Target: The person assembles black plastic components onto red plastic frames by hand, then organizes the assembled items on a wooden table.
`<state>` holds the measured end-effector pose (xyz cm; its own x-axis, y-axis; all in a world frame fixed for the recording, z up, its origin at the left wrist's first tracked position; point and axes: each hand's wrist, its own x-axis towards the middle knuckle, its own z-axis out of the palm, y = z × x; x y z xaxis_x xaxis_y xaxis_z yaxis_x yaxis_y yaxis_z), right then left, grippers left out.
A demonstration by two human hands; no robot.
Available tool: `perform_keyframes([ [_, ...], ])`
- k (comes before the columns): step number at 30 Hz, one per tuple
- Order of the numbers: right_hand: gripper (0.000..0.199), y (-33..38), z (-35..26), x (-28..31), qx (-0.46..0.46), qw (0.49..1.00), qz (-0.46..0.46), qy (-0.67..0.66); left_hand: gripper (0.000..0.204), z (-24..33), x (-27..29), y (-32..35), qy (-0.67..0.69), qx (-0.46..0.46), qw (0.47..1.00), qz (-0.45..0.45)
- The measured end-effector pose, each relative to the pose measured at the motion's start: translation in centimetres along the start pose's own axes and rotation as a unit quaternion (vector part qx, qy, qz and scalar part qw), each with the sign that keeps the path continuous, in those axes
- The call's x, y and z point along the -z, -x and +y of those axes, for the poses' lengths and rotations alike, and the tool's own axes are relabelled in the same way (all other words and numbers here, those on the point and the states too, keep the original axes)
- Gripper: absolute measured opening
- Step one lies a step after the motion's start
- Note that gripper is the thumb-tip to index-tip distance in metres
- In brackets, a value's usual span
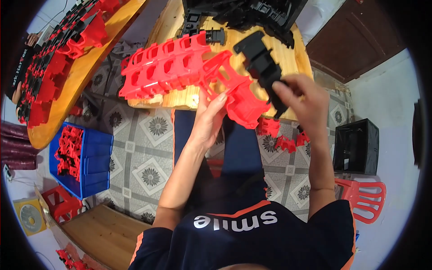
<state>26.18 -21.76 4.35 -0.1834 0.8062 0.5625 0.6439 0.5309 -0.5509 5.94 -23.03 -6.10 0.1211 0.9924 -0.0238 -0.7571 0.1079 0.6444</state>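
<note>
Around the wooden worktable

A blue crate point(90, 164) of red parts sits on the tiled floor point(148, 148); a black box point(357, 146) stands beside a red plastic chair point(366, 198).

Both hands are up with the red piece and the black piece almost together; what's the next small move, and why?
Probably ease the black plastic part down against the red plastic part until they seat. The right hand pinches the black part's lower end right above the red one, which the left hand steadies from beneath at the wooden table edge. Whether they already touch isn't clear.
</note>
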Motion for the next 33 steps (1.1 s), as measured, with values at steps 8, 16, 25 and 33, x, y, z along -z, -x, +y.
perform_keyframes([
  [8,0.023,3.6,-2.1,-2.3,-0.010,0.998,-0.049,-0.034,0.075,0.4,-0.6,1.5,-0.022,-0.009,1.000,-0.013],
  [16,0.023,3.8,-3.2,-3.2,-0.009,0.998,-0.053,-0.034,0.093,1.4,-0.3,1.9,-0.007,-0.006,0.997,-0.071],
  [25,0.046,0.9,-0.7,-7.0,0.016,0.985,-0.028,-0.168,0.091,1.2,-1.0,2.1,-0.045,-0.066,0.997,-0.003],
  [33,0.084,1.9,-2.4,-6.9,-0.094,0.873,-0.213,-0.429,0.079,3.0,-1.7,3.4,-0.092,-0.238,0.963,0.083],
])
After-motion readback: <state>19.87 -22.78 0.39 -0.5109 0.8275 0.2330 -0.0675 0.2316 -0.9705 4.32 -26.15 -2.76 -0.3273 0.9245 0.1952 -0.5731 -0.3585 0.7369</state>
